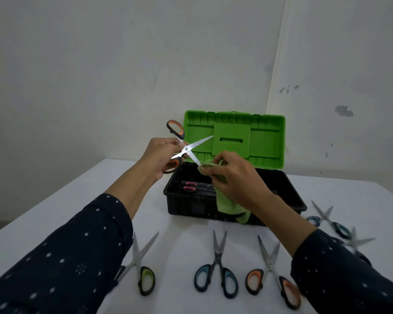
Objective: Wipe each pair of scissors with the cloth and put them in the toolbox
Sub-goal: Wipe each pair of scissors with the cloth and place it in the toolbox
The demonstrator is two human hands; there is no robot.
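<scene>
The orange-handled scissors (186, 148), blades spread, hang above the toolbox's (186, 207) left rim. The left hand (161, 155) grips their handles and the right hand (234, 177) pinches the green cloth (227, 205) round the lower blade's tip. Wiping is in hand; next likely comes the upper blade, then laying them inside the toolbox beside the red-handled pair (191, 186)
</scene>
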